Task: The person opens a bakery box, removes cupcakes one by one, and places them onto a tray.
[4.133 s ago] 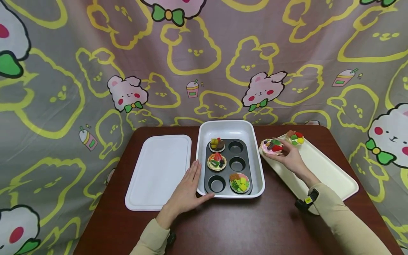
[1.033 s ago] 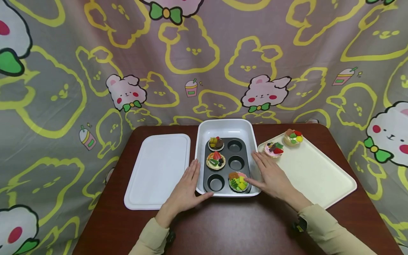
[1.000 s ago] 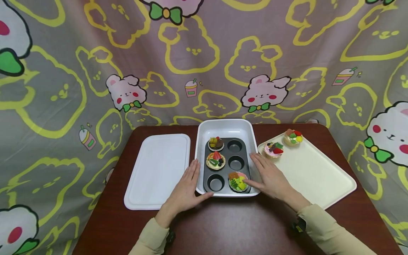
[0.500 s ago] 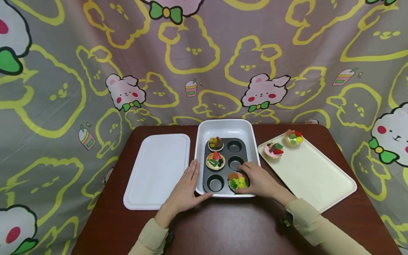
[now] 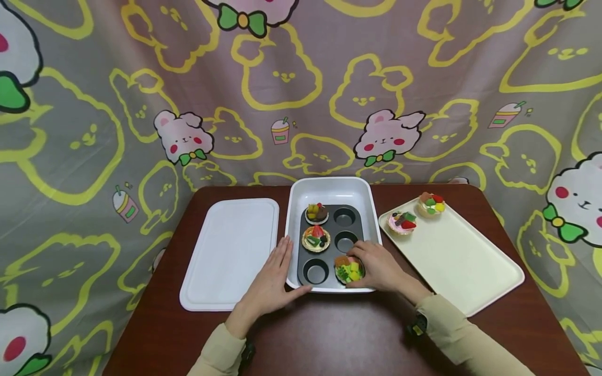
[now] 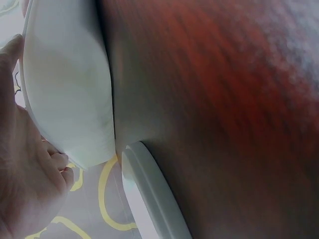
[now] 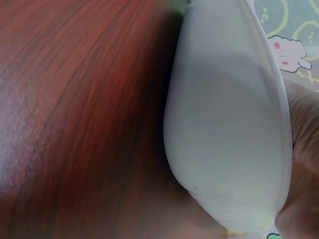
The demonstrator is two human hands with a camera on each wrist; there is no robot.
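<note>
My right hand (image 5: 382, 267) reaches over the front right of a white basin (image 5: 334, 188) and grips a fruit tart (image 5: 349, 271) topped with yellow cubes and green bits. This tart sits at the front right cup of a dark muffin pan (image 5: 324, 250) inside the basin. My left hand (image 5: 269, 287) rests with straight fingers along the basin's left rim, thumb at the front edge. Two more tarts, a strawberry-topped tart (image 5: 316, 239) and a chocolate-and-fruit tart (image 5: 317, 213), fill the pan's left column. In both wrist views the basin's outer wall (image 6: 70, 84) hides the pan.
A cream tray (image 5: 465, 256) lies angled at the right, bearing a pink-cream tart (image 5: 402, 223) and another fruit tart (image 5: 430, 204) at its far end. A white lid-like board (image 5: 230, 256) lies at the left. All rest on a dark brown table (image 5: 329, 334) before a patterned curtain (image 5: 301, 78).
My right hand set the pink-cream tart on the cream tray, came left to the basin's rim, then took hold of the front right tart. My left hand stays at the rim.
</note>
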